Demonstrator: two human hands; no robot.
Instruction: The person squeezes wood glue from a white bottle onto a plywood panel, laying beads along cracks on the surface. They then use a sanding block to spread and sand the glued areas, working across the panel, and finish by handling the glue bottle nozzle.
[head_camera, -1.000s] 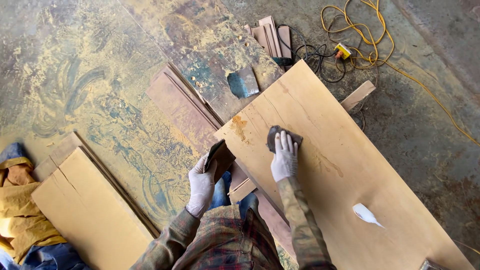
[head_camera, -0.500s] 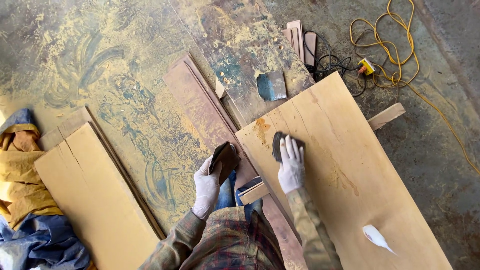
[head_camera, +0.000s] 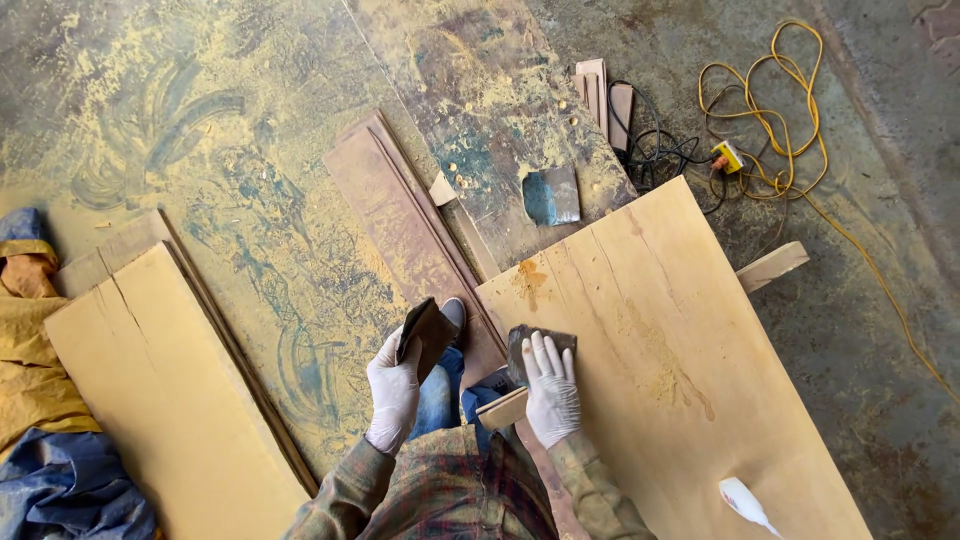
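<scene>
We saw both hands in white gloves, sleeves in plaid flannel. The right hand (head_camera: 551, 390) lay flat, fingers spread, pressing a dark sheet of sandpaper (head_camera: 540, 346) onto the big plywood board (head_camera: 680, 380), near the board's left edge and not far from its top-left corner. The palm covered the lower part of the sheet, so it was pressing more than gripping. The left hand (head_camera: 393, 392) was off the board, over the floor (head_camera: 200, 120), closed around a second dark folded sandpaper piece (head_camera: 424, 335), held up and tilted.

A small wood block (head_camera: 503, 409) stuck out from under the board's left edge, just beside the right hand. An orange stain (head_camera: 528, 276) marked the board near its top-left corner. A white bottle (head_camera: 745, 502) lay on the board near its bottom-right end.

On the dusty floor a brown plank (head_camera: 395, 225) lay left of the board's top end, and a second pale board (head_camera: 160, 390) sat well apart at the left, next to crumpled yellow and blue cloth (head_camera: 40, 400). A yellow cable (head_camera: 790, 130) coiled beyond the board's top edge. A wooden support (head_camera: 770, 266) poked out from under the board's right edge.
</scene>
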